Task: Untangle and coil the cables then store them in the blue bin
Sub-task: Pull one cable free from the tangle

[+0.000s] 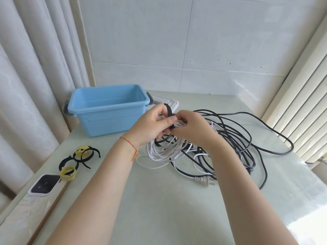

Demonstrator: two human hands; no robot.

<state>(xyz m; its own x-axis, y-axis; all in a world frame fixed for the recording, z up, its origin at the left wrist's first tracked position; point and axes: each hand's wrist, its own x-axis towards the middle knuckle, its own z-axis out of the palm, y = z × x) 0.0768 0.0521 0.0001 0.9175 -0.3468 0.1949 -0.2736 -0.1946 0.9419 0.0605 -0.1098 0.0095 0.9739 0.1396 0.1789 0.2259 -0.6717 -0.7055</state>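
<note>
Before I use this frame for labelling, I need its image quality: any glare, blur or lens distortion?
Head view: bright daylight leaves glare on the table at lower right; wide-angle bending bows the curtains and blinds; both hands, left hand and right hand, the white cable coil and blue bin look sharp, shadows soft.

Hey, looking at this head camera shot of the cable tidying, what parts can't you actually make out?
Head view:
- Black strap: how far it wraps the white cable coil is hidden by the left hand and right hand.
- White lid: mostly hidden behind the blue bin and the hands.
- Black cables: ends lost in the tangle.
- Phone: details too small.
</note>
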